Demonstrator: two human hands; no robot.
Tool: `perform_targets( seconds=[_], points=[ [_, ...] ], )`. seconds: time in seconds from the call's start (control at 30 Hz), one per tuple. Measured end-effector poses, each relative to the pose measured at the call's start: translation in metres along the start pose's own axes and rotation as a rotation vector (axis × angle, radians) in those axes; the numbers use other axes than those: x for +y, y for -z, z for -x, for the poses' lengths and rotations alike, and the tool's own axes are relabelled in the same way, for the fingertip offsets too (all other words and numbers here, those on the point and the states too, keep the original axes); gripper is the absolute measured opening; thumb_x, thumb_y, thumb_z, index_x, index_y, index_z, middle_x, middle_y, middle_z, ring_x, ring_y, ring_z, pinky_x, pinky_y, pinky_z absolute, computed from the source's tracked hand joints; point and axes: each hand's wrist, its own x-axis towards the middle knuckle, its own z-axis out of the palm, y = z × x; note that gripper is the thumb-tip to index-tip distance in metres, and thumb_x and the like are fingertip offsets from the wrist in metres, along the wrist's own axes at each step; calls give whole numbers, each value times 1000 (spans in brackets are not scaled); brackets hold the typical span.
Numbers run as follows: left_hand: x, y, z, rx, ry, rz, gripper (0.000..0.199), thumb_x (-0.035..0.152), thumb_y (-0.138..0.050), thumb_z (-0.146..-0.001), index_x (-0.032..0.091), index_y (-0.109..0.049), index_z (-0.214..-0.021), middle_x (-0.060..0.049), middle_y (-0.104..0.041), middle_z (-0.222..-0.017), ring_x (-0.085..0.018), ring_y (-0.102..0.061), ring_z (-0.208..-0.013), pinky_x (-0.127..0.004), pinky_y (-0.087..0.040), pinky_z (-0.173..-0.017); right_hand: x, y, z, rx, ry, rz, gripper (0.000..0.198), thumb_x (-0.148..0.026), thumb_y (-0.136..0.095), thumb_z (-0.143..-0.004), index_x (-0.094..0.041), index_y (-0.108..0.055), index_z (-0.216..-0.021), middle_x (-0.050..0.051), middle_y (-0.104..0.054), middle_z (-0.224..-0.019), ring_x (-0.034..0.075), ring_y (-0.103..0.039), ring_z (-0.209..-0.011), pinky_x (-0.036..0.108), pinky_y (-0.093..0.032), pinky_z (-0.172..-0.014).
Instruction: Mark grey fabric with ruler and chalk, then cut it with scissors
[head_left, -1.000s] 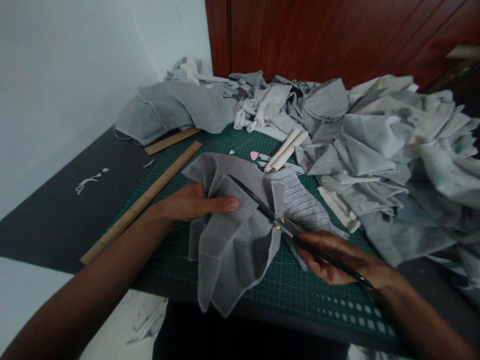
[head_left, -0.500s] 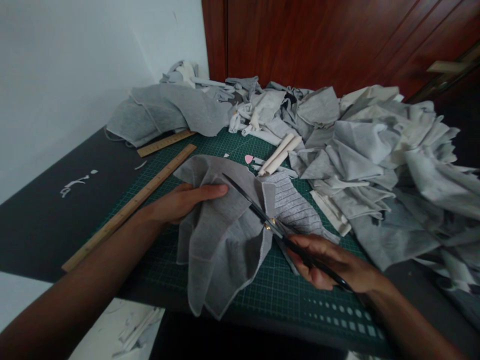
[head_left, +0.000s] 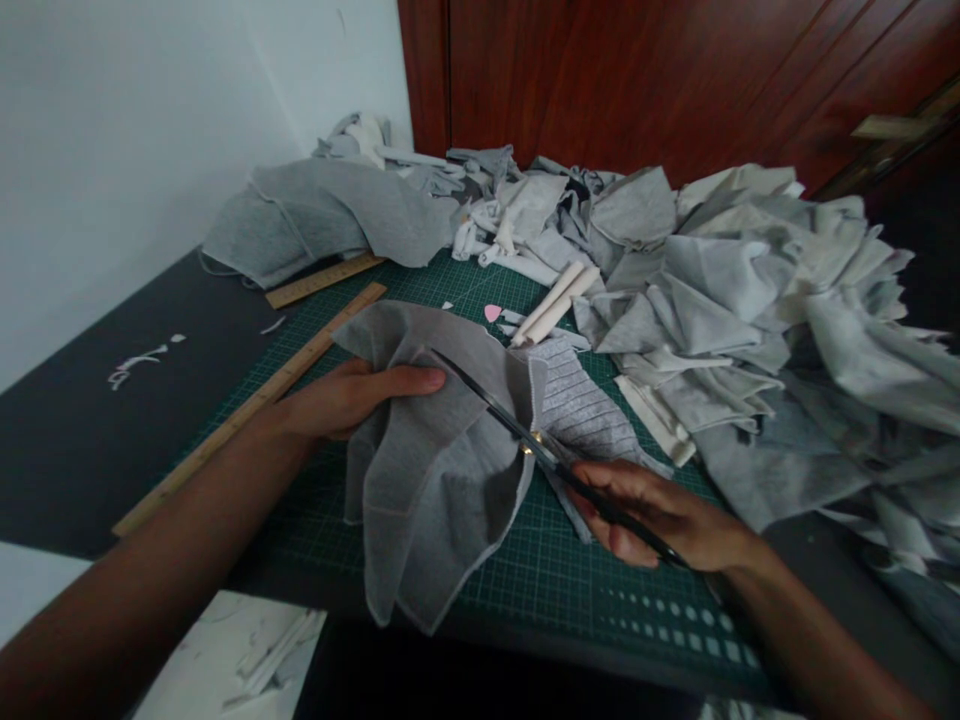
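A piece of grey fabric (head_left: 420, 480) hangs in folds over the green cutting mat (head_left: 525, 580). My left hand (head_left: 367, 395) is closed on its upper left part, thumb on top and the other fingers hidden beneath the cloth. My right hand (head_left: 645, 515) grips black-handled scissors (head_left: 495, 405). One dark blade lies across the top of the fabric, its tip close to my left thumb; the other blade is hidden by the cloth. A ribbed grey strip (head_left: 585, 400) joins the fabric on its right side.
Wooden rulers (head_left: 255, 405) lie on the left. Grey and white cloth pieces (head_left: 712, 290) are heaped at the back and right, with a large grey piece (head_left: 322, 215) at the back left. A pink chip (head_left: 492, 312) and rolled cream strips (head_left: 555, 305) sit behind the fabric.
The whole view has shifted slightly, everything sitting a little further left and up. Both hands keep their holds, and the scissors' blade reaches slightly further left across the cloth.
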Motion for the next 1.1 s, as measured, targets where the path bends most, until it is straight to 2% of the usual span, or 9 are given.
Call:
perform_targets(
  seconds=[0.17, 0.27, 0.43, 0.57, 0.7, 0.83, 0.9, 0.97, 1.1],
  points=[
    [-1, 4, -1, 10, 21, -29, 48, 34, -98, -59, 19, -71, -95, -6, -85, -90, -28, -84, -83, -34, -72, -71, -1, 0, 0, -6, -10, -29, 45, -60, -76, -99, -19, -58, -94, -8, -44, -73, 6, -32, -52, 16, -27, -42],
    [0, 1, 0, -2, -19, -14, 50, 31, -99, -53, 21, -72, -94, 0, -84, -86, -27, -84, -84, -32, -72, -71, -1, 1, 2, -6, -40, -39, 42, -55, -78, -98, -19, -58, -95, -9, -44, -71, 4, -30, -47, 15, -28, -39],
    [2, -3, 0, -63, -101, 27, 49, 24, -100, -49, 23, -71, -89, 8, -79, -74, -23, -84, -88, -26, -71, -75, 2, 5, 3, -17, -59, -55, 49, -63, -77, -96, -19, -57, -95, -9, -45, -71, 3, -32, -46, 14, -32, -38],
    [0, -1, 1, -65, -53, -11, 49, 34, -101, -58, 19, -73, -96, 1, -84, -87, -25, -84, -92, -27, -71, -76, 4, 8, 4, -8, -79, -51, 48, -62, -79, -95, -19, -57, -97, -8, -46, -75, 2, -33, -47, 13, -33, -38],
    [-2, 2, 1, -31, -2, -93, 51, 43, -98, -65, 16, -74, -101, -6, -86, -98, -26, -83, -92, -30, -70, -77, 5, 10, 5, -29, -103, -78, 36, -47, -78, -100, -19, -57, -96, -8, -47, -74, 2, -34, -47, 12, -33, -38],
    [3, -1, 1, -45, -115, -68, 37, 44, -81, -79, 18, -72, -104, -5, -85, -98, -30, -80, -110, -41, -66, -98, 6, 11, 4, -49, -88, -84, 34, -44, -79, -99, -18, -56, -97, -9, -48, -72, 2, -35, -46, 13, -33, -39],
    [6, -3, 2, -22, -147, -63, 31, 42, -72, -82, 17, -72, -101, -5, -85, -95, -31, -80, -111, -43, -64, -103, 7, 12, 3, -61, -74, -80, 36, -47, -78, -100, -18, -57, -98, -9, -49, -73, 2, -36, -46, 12, -33, -39],
    [9, -3, 3, -7, -149, -91, 31, 42, -70, -78, 17, -72, -97, -4, -84, -93, -30, -80, -106, -41, -66, -98, 8, 12, 2, -73, -60, -80, 39, -51, -77, -100, -18, -57, -99, -8, -50, -75, 1, -36, -45, 12, -33, -38],
    [7, -1, 1, 13, -195, -129, 35, 41, -78, -72, 17, -73, -98, -1, -84, -94, -26, -80, -100, -30, -67, -86, 9, 12, 2, -72, -61, -83, 40, -52, -77, -99, -18, -56, -96, -7, -50, -77, 1, -37, -46, 13, -32, -38]
  ],
)
